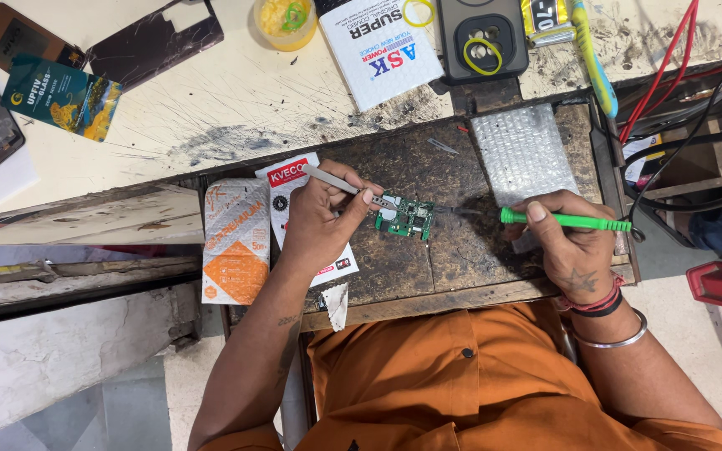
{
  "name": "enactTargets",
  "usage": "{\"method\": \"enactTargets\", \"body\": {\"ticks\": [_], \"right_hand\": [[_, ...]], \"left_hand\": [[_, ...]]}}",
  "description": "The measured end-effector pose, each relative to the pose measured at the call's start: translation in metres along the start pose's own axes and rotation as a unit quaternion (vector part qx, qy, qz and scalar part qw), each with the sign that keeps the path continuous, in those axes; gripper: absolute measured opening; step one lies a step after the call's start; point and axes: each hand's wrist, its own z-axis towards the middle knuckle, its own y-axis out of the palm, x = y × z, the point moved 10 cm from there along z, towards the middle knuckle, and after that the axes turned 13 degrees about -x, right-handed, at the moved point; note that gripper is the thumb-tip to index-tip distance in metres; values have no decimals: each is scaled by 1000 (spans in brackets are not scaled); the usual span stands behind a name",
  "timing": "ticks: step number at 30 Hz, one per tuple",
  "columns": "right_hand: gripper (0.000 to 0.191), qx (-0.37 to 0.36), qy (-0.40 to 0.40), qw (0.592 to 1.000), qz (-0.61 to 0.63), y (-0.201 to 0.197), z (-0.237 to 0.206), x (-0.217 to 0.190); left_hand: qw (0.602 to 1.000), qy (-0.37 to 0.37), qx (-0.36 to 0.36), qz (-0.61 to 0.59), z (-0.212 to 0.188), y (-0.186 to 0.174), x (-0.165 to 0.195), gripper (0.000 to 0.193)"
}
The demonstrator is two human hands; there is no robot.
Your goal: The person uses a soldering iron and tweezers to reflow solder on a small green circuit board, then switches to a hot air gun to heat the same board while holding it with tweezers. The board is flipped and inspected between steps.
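Observation:
A small green circuit board (407,219) lies on a dark, worn work mat (428,259). My left hand (321,219) grips metal tweezers (340,183) whose tips rest on the board's left edge. My right hand (566,238) holds a green-handled soldering iron (574,221), and its dark tip reaches to the board's right side. Both forearms come up from the bottom of the view over my orange shirt.
Orange and white packets (236,242) lie left of my left hand. A bubble-wrap piece (524,150) sits behind the iron. Farther back lie a white booklet (378,46), a dark phone case (482,38), a yellow cup (284,21) and phone parts (154,42). Cables (678,100) run at right.

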Motion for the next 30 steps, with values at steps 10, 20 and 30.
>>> {"method": "enactTargets", "body": {"ticks": [10, 20, 30], "right_hand": [[20, 5, 13, 1000, -1, -1, 0, 3], [18, 1, 2, 1000, -1, -1, -1, 1], [19, 8, 4, 1000, 10, -2, -1, 2]], "left_hand": [[1000, 10, 2, -1, 0, 0, -1, 16], [1000, 12, -2, -4, 0, 0, 1, 16], [1000, 11, -2, 1, -1, 1, 1, 16]]}}
